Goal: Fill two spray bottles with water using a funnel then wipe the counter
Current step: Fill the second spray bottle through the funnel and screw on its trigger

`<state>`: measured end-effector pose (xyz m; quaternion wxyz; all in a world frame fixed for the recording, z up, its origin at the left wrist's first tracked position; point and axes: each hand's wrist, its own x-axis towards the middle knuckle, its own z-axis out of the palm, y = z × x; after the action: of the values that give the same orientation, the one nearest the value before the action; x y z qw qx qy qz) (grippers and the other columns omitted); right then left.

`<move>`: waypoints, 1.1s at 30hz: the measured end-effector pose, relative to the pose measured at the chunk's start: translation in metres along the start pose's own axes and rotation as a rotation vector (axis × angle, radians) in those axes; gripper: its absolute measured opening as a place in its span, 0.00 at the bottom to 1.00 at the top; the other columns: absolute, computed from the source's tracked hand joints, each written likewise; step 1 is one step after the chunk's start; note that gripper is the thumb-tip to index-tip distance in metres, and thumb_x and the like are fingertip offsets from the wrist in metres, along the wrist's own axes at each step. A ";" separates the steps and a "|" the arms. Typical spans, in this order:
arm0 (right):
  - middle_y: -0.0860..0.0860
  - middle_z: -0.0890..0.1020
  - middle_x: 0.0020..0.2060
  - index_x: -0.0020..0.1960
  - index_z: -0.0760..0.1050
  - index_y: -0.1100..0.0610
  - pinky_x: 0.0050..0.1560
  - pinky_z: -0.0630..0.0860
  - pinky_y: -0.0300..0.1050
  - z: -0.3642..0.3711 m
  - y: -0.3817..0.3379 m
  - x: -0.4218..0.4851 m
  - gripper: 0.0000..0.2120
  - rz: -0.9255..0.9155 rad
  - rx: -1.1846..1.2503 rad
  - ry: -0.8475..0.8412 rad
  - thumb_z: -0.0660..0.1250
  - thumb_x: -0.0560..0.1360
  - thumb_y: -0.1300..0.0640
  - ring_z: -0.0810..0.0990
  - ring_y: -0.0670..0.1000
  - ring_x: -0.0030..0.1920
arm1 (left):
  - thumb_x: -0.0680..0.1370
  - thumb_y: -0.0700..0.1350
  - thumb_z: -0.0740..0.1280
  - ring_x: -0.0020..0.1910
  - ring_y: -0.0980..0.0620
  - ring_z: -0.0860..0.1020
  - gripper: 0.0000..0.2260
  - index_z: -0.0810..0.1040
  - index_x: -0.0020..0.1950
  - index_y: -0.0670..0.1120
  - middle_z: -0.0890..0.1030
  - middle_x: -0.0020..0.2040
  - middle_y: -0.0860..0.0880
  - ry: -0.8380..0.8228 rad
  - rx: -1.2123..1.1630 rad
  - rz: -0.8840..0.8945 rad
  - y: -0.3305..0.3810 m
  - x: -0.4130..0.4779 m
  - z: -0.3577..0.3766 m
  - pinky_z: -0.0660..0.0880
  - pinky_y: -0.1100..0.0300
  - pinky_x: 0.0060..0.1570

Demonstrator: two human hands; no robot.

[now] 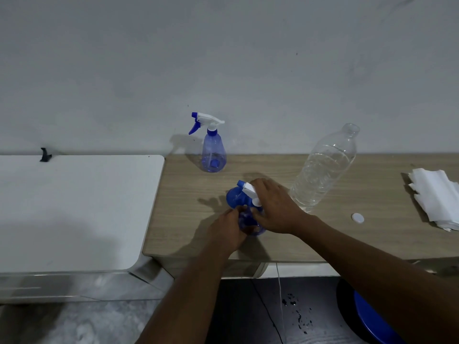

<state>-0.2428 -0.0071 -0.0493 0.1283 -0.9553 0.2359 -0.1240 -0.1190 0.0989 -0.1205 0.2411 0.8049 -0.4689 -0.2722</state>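
Left hand (229,229) curls round the body of the near spray bottle (253,228) at the middle of the wooden counter (347,239); right hand (273,209) wraps its fingers over the bottle's white trigger head (249,192). The second spray bottle (213,152) stands upright by the wall, well apart

On the bench (188,192) are set a rear spray bottle (214,155), a near spray bottle (251,225), a water bottle (323,170), a cap (357,218) and paper towels (437,194).

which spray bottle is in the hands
The nearer spray bottle: left hand grips its body, right hand its white sprayer head. The other spray bottle stands untouched by the wall.
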 end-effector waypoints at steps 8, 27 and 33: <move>0.51 0.77 0.51 0.60 0.69 0.55 0.51 0.74 0.50 0.002 0.001 0.000 0.21 0.020 0.025 0.020 0.70 0.72 0.48 0.75 0.51 0.48 | 0.75 0.55 0.72 0.57 0.50 0.79 0.21 0.72 0.66 0.54 0.80 0.58 0.52 -0.017 0.006 0.002 0.003 -0.001 -0.001 0.77 0.51 0.59; 0.49 0.76 0.49 0.58 0.70 0.55 0.53 0.72 0.49 0.008 -0.001 -0.005 0.17 0.078 0.072 0.067 0.70 0.73 0.55 0.71 0.48 0.46 | 0.77 0.51 0.69 0.58 0.49 0.79 0.20 0.71 0.69 0.52 0.79 0.60 0.50 -0.031 0.039 0.001 0.003 0.002 0.002 0.75 0.50 0.61; 0.47 0.79 0.39 0.48 0.74 0.55 0.38 0.74 0.42 0.014 0.000 -0.007 0.16 0.301 0.405 0.202 0.79 0.67 0.53 0.78 0.48 0.39 | 0.74 0.50 0.72 0.51 0.53 0.81 0.17 0.77 0.61 0.54 0.82 0.53 0.53 -0.067 -0.069 0.005 -0.001 0.000 -0.002 0.79 0.49 0.56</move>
<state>-0.2444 -0.0011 -0.0634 0.3096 -0.8470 0.3574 -0.2429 -0.1171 0.0994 -0.1198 0.2536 0.7853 -0.4691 -0.3144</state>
